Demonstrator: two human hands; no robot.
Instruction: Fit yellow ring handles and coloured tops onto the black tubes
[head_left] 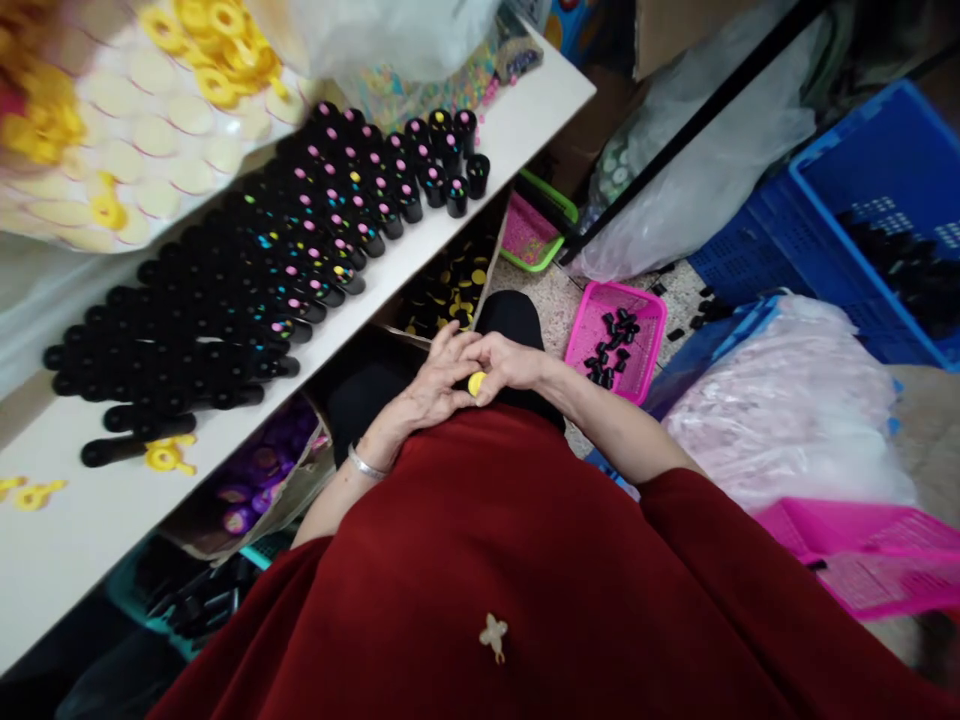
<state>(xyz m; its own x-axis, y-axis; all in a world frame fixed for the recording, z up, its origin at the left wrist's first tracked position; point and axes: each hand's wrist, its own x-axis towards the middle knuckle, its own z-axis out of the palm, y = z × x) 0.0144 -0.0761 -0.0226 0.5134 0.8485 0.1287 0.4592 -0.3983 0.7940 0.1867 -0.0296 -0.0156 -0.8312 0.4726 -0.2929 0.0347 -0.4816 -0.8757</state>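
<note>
Over my lap, both hands meet around a small round yellow-topped piece [476,383]. My left hand [433,388], with a bracelet on its wrist, has its fingers closed against the piece from the left. From the other side, my right hand [504,362] pinches it with thumb and fingers. Whatever lies under the yellow top is hidden by the fingers. Just beyond my hands, a box [491,265] holds many black pieces with yellow round tops. Rows of black tubes [217,260], some with coloured beads at their ends, lie on the white table [45,570] to the left.
Yellow ring-shaped parts [166,455] lie on the table and on a patterned sheet [120,95]. At right are a pink basket [656,335] with black pieces, a green-rimmed tray [544,262], a blue crate [832,200] and a filled plastic bag [787,410]. Purple items [259,480] sit below the table.
</note>
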